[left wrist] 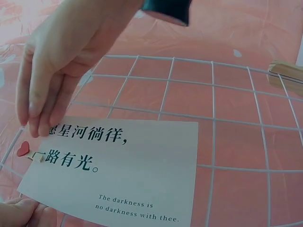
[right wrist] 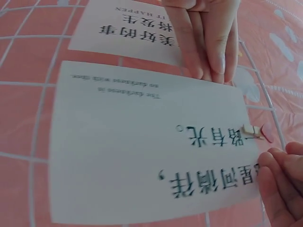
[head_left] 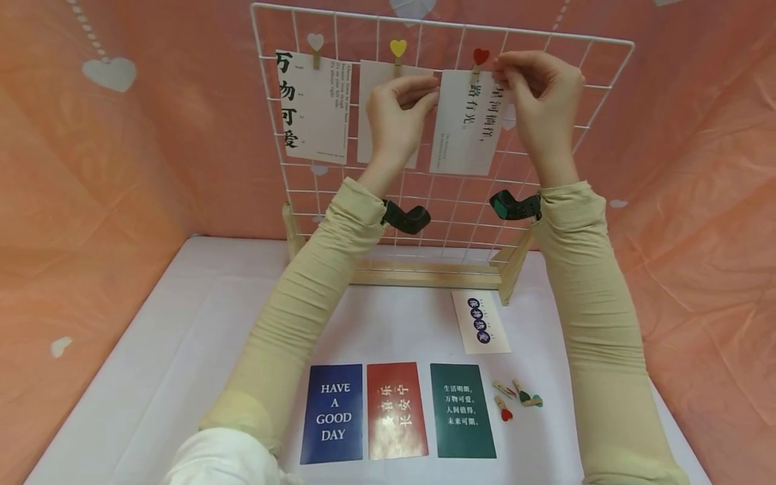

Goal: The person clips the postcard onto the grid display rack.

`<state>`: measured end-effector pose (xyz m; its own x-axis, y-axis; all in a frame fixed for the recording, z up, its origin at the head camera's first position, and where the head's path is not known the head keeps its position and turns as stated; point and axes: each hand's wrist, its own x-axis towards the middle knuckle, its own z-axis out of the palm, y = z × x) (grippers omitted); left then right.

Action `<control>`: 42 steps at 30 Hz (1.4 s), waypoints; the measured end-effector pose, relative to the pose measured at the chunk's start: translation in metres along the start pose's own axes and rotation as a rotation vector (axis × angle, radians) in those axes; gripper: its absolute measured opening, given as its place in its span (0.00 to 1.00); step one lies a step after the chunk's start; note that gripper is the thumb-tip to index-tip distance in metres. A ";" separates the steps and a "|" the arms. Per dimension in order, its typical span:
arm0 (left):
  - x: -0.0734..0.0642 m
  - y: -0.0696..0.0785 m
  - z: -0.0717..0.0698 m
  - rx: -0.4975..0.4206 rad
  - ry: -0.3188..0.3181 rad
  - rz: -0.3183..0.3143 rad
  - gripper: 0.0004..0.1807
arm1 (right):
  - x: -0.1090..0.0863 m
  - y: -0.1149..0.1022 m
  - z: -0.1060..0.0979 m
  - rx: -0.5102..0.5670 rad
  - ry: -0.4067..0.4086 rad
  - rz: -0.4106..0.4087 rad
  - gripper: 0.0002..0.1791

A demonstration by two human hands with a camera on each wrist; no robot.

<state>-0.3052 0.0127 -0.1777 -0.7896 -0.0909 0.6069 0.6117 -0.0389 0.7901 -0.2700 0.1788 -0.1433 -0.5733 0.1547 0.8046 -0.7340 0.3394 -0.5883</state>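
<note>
Near the top of a white wire grid [head_left: 445, 25], a white card [head_left: 463, 145] with black Chinese lettering hangs under a small wooden clothespin [head_left: 479, 58] with a red heart. My left hand [head_left: 397, 114] pinches the card's upper left edge between thumb and fingers. At its upper right corner, my right hand [head_left: 545, 91] pinches the card beside the clothespin. Both hands show at the card's edges in the left wrist view, where the right hand [left wrist: 61, 66] is the upper one. In the right wrist view the left hand [right wrist: 208, 38] partly covers a neighbouring card [right wrist: 123, 38].
Two other white cards hang left, under a white-heart clothespin [head_left: 315, 50] and a yellow-heart one [head_left: 397, 56]. On the table lie a blue card [head_left: 332, 414], a red card [head_left: 397, 411], a green card [head_left: 463, 411], a white card [head_left: 491, 337] and several clothespins [head_left: 503, 407]. A wooden base [head_left: 424, 275] supports the grid.
</note>
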 end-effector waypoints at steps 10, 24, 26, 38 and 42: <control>-0.013 0.024 -0.007 -0.125 -0.013 -0.097 0.11 | -0.015 0.011 -0.008 0.035 -0.033 0.020 0.06; -0.006 -0.006 -0.016 -0.248 -0.067 -0.185 0.11 | -0.030 0.028 -0.014 0.178 -0.124 0.133 0.07; -0.009 -0.007 -0.018 -0.258 -0.085 -0.215 0.11 | -0.032 0.029 -0.015 0.203 -0.132 0.149 0.07; -0.035 -0.018 -0.038 -0.239 -0.232 -0.313 0.14 | -0.049 0.061 -0.031 0.274 -0.211 0.226 0.13; -0.050 -0.028 -0.043 -0.202 -0.327 -0.385 0.16 | -0.063 0.065 -0.037 0.287 -0.257 0.259 0.15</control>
<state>-0.2809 -0.0244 -0.2343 -0.9125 0.2807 0.2977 0.2472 -0.2014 0.9478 -0.2686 0.2254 -0.2291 -0.7961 -0.0468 0.6033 -0.6050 0.0440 -0.7950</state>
